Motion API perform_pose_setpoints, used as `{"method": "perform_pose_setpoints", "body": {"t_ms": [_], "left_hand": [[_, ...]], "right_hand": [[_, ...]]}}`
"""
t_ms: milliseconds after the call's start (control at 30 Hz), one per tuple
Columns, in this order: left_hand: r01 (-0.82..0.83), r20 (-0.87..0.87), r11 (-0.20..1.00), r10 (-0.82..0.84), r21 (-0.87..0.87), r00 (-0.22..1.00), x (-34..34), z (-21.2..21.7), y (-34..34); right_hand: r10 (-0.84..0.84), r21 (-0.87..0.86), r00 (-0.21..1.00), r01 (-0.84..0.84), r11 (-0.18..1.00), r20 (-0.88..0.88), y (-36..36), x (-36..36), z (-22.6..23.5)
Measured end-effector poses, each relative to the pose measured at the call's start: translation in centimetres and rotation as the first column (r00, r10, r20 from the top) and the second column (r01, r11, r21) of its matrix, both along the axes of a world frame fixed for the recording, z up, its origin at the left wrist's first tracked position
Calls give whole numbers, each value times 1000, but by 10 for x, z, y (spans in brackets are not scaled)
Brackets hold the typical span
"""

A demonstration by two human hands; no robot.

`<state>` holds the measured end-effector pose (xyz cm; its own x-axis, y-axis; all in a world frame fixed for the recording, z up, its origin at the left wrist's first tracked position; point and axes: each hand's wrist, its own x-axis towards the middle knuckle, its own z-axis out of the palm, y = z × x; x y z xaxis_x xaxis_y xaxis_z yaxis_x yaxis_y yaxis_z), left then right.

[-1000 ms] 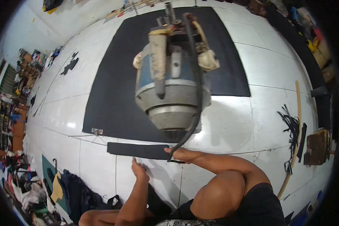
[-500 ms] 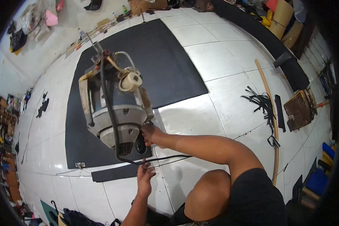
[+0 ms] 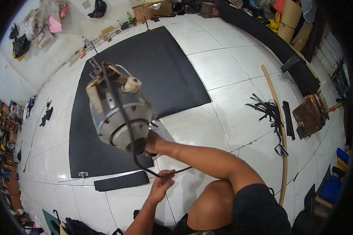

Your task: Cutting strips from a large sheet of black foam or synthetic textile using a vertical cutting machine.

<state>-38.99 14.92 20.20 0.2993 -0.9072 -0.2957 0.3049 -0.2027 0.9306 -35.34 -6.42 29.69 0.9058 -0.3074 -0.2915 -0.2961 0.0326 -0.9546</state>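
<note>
A grey cylindrical electric motor [image 3: 119, 115], worn, with a cream pulley on its far end, hangs above the black floor mat [image 3: 153, 74]. Its black cable [image 3: 145, 169] loops down to the left hand [image 3: 161, 187], fingers pinched on it. The right hand [image 3: 150, 144] grips the motor's near end.

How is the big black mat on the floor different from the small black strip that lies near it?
The big black mat is wide and roughly square; the small black strip is narrow and long. The mat lies partly hidden behind the grey motor; the strip shows whole, beside the left hand. Both are black, flat, and lie on the white tiled floor.
</note>
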Motion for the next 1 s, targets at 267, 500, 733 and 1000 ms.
{"method": "perform_pose_setpoints", "body": {"t_ms": [267,500,733,1000], "left_hand": [[414,100,907,-406,-74,908,-76,14,-54],[634,11,767,-636,-96,771,-125,31,-112],[757,20,630,-767,-173,642,-169,17,-174],[718,-144,674,-738,-171,659,-191,3,-219]], "right_hand": [[119,-592,980,1,806,163,-96,-83,-36],[-199,357,939,90,930,281,-173,-230,-61],[-540,318,824,473,822,172,-212,-371,-36],[-507,-957,850,9,289,-145,-223,-413,27]]}}
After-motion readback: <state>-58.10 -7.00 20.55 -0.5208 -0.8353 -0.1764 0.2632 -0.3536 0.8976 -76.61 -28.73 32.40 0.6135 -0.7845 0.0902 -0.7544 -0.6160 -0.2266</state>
